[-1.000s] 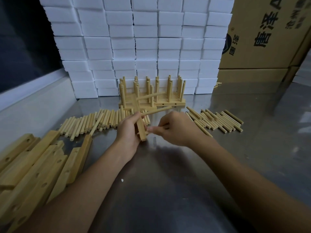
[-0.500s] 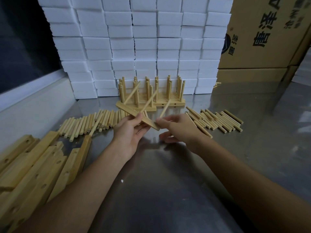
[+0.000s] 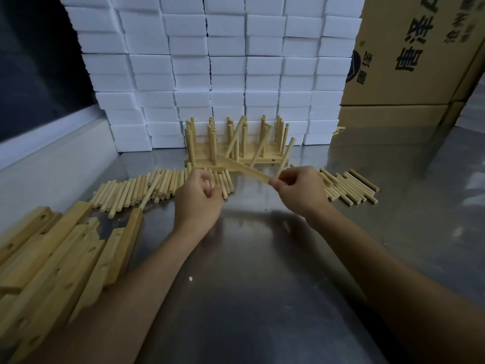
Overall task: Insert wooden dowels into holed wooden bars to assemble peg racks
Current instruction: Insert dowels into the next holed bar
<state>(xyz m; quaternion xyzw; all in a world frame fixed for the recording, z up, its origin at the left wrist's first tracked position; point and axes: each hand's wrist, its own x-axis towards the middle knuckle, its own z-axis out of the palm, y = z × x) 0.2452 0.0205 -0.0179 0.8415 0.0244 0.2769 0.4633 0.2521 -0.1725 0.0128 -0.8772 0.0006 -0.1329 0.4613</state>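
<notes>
Head view has our right hand [image 3: 299, 190] pinching the near end of a holed wooden bar [image 3: 244, 170] carrying three dowels [image 3: 286, 153] that lean up and right; the bar hangs above the steel table [image 3: 262, 271]. Our left hand [image 3: 200, 200] hovers just left of it, fingers loosely curled, holding nothing. Loose dowels lie in rows to the far left [image 3: 136, 187] and right [image 3: 349, 189]. Finished peg racks [image 3: 236, 143] stand beyond, against stacked white foam blocks [image 3: 210, 61]. Bare bars [image 3: 52, 261] pile at the near left edge. Cardboard boxes [image 3: 409, 53] close the far right; open steel spreads near us.
</notes>
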